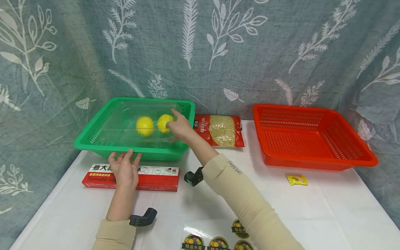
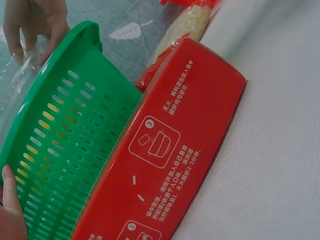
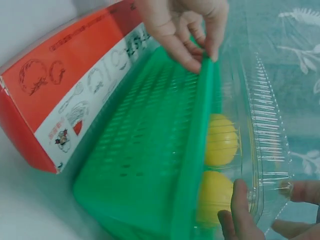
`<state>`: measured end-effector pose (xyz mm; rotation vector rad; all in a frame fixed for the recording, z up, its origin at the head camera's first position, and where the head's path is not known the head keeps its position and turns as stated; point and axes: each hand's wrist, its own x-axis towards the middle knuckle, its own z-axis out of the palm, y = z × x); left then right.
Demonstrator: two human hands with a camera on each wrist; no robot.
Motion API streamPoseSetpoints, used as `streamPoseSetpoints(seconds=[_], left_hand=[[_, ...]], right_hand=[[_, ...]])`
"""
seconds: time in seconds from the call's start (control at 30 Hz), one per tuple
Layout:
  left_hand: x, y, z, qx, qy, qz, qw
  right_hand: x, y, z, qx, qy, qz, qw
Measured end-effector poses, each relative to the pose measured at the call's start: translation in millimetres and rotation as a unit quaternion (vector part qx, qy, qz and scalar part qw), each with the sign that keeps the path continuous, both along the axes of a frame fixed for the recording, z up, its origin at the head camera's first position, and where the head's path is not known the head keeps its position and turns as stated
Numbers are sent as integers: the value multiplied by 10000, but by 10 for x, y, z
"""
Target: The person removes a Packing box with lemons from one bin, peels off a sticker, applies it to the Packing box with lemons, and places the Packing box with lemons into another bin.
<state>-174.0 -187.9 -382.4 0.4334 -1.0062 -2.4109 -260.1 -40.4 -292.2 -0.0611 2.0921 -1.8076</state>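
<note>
Judged from the layout, well along with the clear plastic clamshell (image 1: pixel 140 125): already lying inside the green basket (image 1: pixel 93 139) at the table's back-left, with two yellow lemons (image 1: pixel 145 125) sealed in it side by side. Not yet released. Right hand (image 1: pixel 178 126) reaching over the basket's right rim, fingers curled on the clamshell's right end beside the nearer lemon; in the right wrist view fingertips press the clear shell. Left hand (image 1: pixel 124 170) held flat, fingers straight, tips touching the basket's near rim, palm above the red tomato sauce box (image 1: pixel 131 177), gripping nothing.

Seemingly left to handle: that sauce box just in front of the green basket, the red pasta bag (image 1: pixel 220 130) at the back edge between the two baskets, and a small yellow packet (image 1: pixel 297 180) near the red basket (image 1: pixel 312 139), which holds nothing visible.

Tight at the basket's front: box nearly against the green wall, as seen from the left wrist. Pasta bag close by the right rim, near the right forearm. Open tablecloth across the middle and near-right; a sticker sheet (image 1: pixel 215 239) at the near edge.
</note>
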Motion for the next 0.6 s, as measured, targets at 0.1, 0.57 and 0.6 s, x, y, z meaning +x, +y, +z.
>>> streamPoseSetpoints(seconds=[0.1, 0.57, 0.6], left_hand=[[-2, -4, 11, 0, -25, -9, 10000], [2, 1, 45, -26, -51, -25, 10000], [0, 1, 46, -37, -48, -28, 10000]], right_hand=[[35, 24, 71, -51, -12, 8, 10000], [118, 216, 218, 23, 184, 42, 9998], [124, 226, 223, -6, 186, 34, 9998]])
